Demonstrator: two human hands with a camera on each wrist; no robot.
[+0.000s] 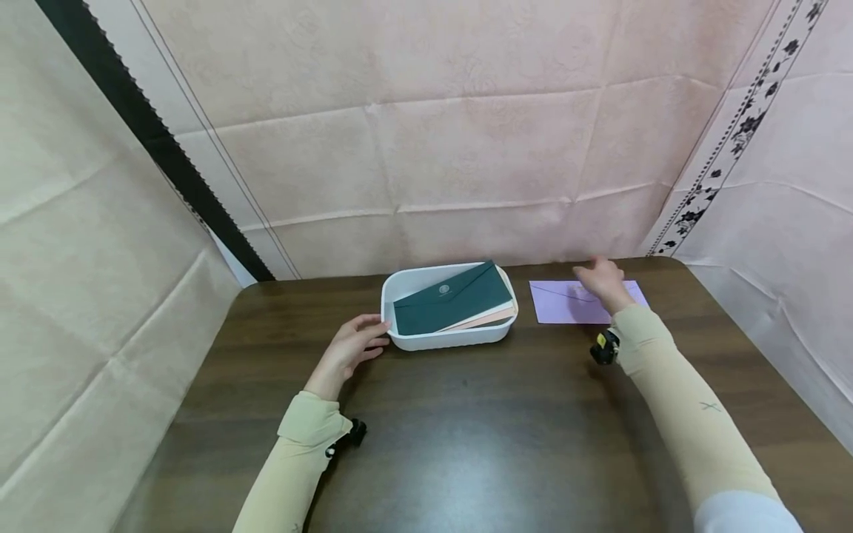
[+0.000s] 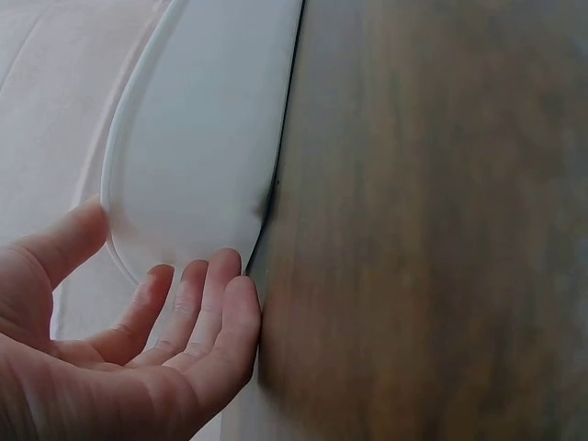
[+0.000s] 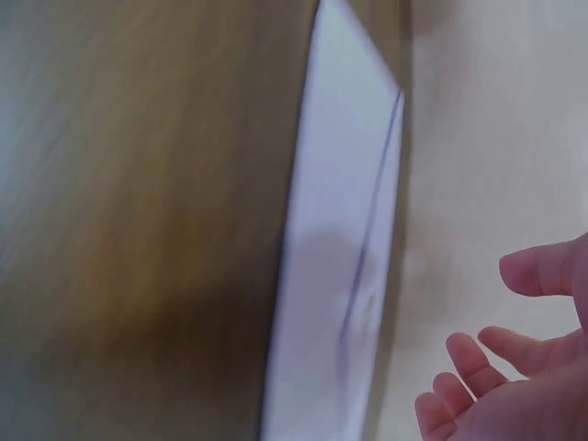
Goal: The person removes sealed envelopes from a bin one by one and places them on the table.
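Note:
A white plastic basket (image 1: 453,342) stands near the table's far edge. Inside it lies a dark green envelope (image 1: 446,300) over paler envelopes (image 1: 489,317). My left hand (image 1: 356,344) rests against the basket's left end. In the left wrist view, the thumb touches the rim and the loosely bent fingers touch the outer wall of the basket (image 2: 202,129). To the right of the basket, a lavender envelope (image 1: 560,303) lies flat on the table. Above its far edge hovers my right hand (image 1: 605,285), thumb and fingers apart and holding nothing in the right wrist view.
The dark wooden table (image 1: 460,414) ends just behind the basket and envelope. Pale cloth hangs behind the table (image 1: 466,163) and at both sides. A camera (image 1: 604,346) is strapped at the right wrist, another (image 1: 356,431) at the left.

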